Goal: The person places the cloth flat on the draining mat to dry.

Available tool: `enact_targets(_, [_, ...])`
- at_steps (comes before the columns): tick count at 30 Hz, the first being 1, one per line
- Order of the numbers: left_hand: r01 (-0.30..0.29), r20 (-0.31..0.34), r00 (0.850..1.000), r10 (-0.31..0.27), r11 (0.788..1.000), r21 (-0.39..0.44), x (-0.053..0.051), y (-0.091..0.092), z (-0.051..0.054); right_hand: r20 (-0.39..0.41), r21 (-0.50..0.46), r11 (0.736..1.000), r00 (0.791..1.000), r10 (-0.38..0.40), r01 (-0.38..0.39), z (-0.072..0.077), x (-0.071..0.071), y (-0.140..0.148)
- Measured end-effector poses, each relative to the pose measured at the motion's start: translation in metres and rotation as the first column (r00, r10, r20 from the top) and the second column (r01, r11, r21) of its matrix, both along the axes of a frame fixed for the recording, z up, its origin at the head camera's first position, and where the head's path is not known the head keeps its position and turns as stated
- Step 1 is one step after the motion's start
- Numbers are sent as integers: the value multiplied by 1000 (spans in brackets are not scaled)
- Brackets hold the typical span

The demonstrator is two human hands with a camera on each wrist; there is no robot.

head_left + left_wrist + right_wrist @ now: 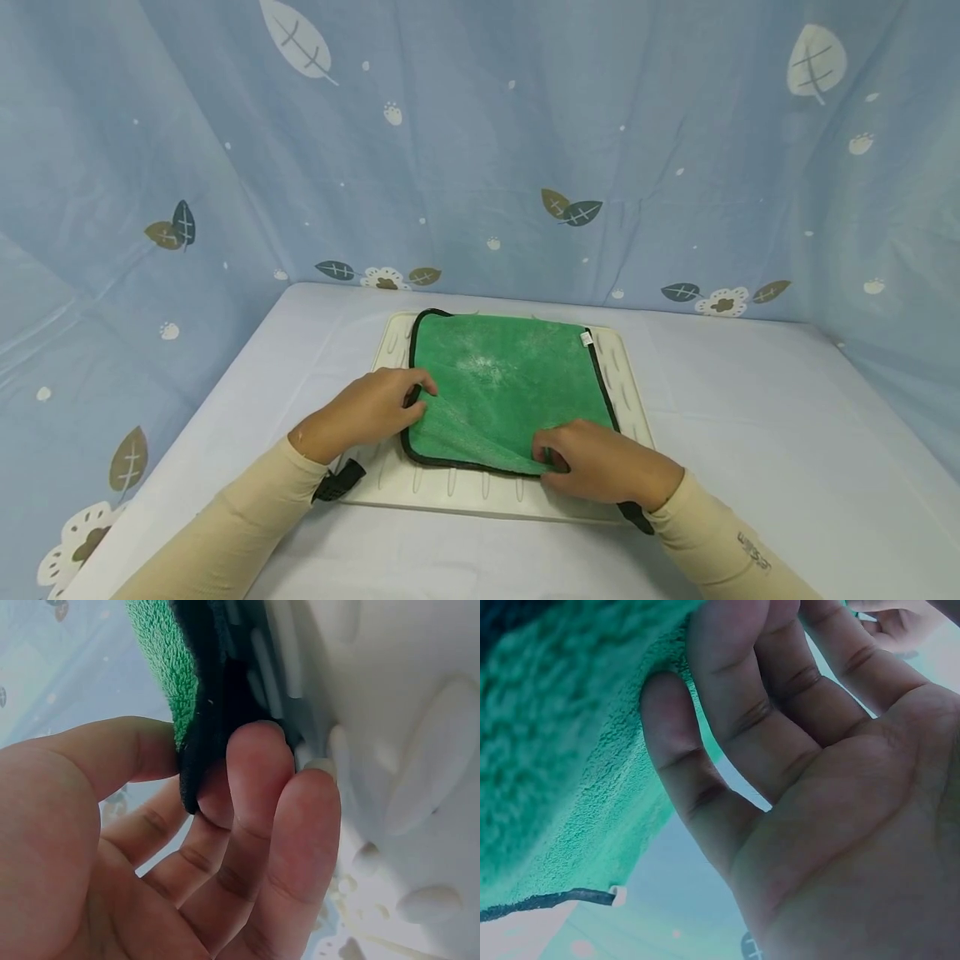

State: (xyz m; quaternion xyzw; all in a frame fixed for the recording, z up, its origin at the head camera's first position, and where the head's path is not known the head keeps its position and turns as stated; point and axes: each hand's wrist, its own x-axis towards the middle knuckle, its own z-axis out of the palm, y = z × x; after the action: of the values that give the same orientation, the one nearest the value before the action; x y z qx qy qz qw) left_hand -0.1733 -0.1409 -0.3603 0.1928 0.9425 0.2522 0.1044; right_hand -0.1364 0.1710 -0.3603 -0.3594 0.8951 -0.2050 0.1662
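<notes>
A green cloth point(510, 375) with a black border and a small white tag lies on a pale ribbed mat point(431, 492). At its left edge, my left hand point(375, 404) pinches the border; in the left wrist view the thumb is on the green side of the cloth point(161, 667) and curled fingertips are behind the black edge. My right hand point(607, 462) grips the front edge near the right corner, which it partly hides. The right wrist view shows bent fingers point(739, 712) against the fuzzy cloth point(592, 795). Whitish patches mark the cloth's upper middle.
The mat rests on a white-covered table point(750, 433). A blue curtain point(480, 150) printed with leaves and flowers hangs behind and at both sides. Dark straps show at both wrists, below beige sleeves point(240, 517).
</notes>
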Motion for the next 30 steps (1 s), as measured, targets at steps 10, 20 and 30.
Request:
enact_targets(10, [-18, -18, 1000, 18, 999, -30, -2, 0, -1, -112, -22, 998, 992, -67, 65, -4, -6, 4])
enact_targets(20, [-54, -62, 997, 52, 998, -23, -3, -2, -2, -163, -8, 992, 978, -128, 129, -6, -12, 13])
enact_targets(30, [-58, -68, 996, 56, 998, -19, -6, -3, -5, -220, -5, 976, 952, -213, 217, -6, -25, 26])
